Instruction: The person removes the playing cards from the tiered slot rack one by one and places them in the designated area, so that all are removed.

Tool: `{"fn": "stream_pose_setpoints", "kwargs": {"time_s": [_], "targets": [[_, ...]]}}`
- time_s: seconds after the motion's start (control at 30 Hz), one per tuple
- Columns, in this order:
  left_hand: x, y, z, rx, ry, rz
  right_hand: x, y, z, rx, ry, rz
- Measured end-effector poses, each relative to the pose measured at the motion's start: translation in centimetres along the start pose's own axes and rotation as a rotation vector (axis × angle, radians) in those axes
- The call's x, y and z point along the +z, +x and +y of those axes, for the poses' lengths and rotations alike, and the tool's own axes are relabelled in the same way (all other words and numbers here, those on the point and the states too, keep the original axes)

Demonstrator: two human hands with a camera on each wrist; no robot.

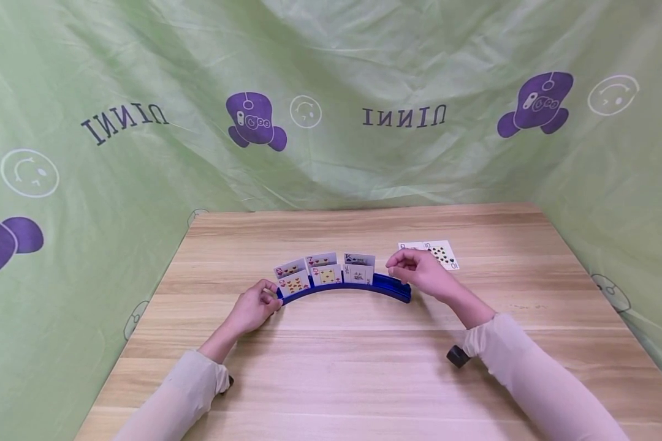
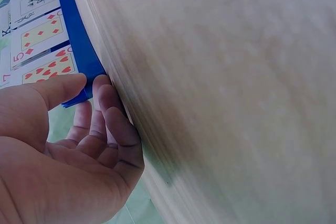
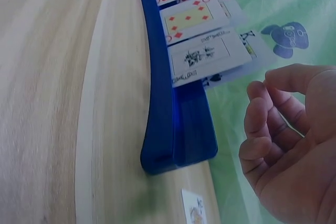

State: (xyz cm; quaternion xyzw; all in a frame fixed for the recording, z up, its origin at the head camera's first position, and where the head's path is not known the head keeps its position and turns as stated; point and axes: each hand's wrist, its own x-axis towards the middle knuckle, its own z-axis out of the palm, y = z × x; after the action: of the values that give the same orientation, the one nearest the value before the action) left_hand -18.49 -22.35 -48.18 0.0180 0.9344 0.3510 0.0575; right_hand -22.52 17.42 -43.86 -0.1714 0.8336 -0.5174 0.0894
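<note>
The left hand pinched one end of the blue rack on the bench, probably to steady it, I thought. The right hand hung by the other end, thumb and fingertips together (nothing between them that I could see). The smooth, plastic-looking arc held thin, stiff cards on edge in two tiers, seemingly so their indices showed; flat cards lay behind.

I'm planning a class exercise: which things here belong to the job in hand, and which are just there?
Job:
blue card holder
six cards standing in it
loose cards lying flat, probably

Just there:
green printed curtain
wooden table
</note>
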Motion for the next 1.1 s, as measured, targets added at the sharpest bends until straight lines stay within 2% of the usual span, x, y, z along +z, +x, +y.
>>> {"fn": "stream_pose_setpoints", "kwargs": {"time_s": [0.3,0.63,1.1], "targets": [[-0.1,0.0,0.1,0.009,-0.007,0.003,1.2,0.4,-0.4,-0.007,-0.021,0.023],[-0.1,-0.2,0.1,0.004,-0.007,-0.003,2.3,0.7,-0.9,-0.015,-0.108,0.093],[-0.1,-0.2,0.1,0.008,-0.017,0.011,3.1,1.0,-0.8,-0.025,-0.169,0.092]]}}
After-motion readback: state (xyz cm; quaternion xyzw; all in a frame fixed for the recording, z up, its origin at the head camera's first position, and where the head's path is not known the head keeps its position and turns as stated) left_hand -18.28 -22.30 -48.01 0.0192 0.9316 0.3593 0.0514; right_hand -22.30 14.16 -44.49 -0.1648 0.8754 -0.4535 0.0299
